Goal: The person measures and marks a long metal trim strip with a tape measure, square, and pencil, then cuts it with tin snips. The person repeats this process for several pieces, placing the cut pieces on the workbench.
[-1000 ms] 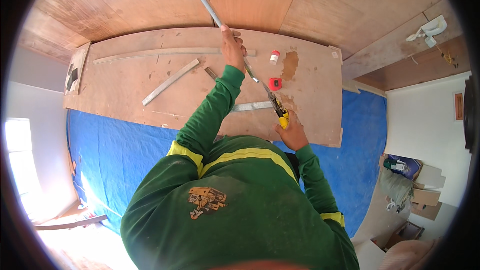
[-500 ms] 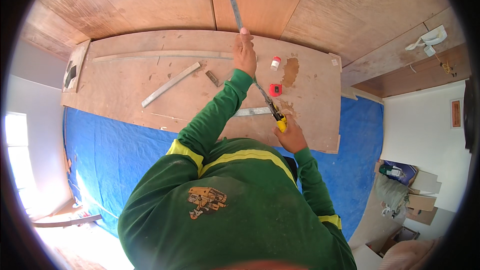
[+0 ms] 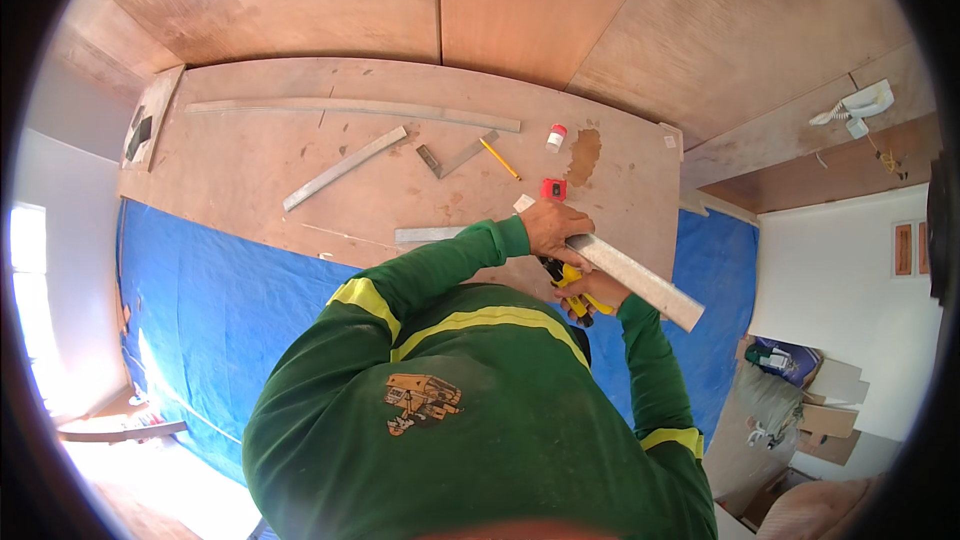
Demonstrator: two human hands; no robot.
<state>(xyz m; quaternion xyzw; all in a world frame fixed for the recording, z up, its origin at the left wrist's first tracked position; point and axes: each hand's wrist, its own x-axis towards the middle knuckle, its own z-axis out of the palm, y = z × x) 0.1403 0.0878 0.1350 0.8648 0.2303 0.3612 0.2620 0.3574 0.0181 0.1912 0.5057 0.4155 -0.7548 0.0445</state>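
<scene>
My left hand is closed around a pale grey metal strip, which slants across the near right part of the wooden table. Just below it, my right hand grips yellow-handled snips. The jaws are partly hidden by the left hand and the strip. A red tape measure lies just beyond the left hand. Farther off are a yellow pencil, a try square and a small red-and-white bottle. Another short metal piece lies beside my left forearm.
The wooden tabletop also bears a long thin strip and a shorter metal piece. Plywood panels rise behind it. A blue tarp hangs or lies along the near side. Cardboard pieces stand at the right.
The metal strip, earlier pointing far away from me, has swung round toward the near right. My left hand has come back close to my right hand and the snips. The pencil is now uncovered.
</scene>
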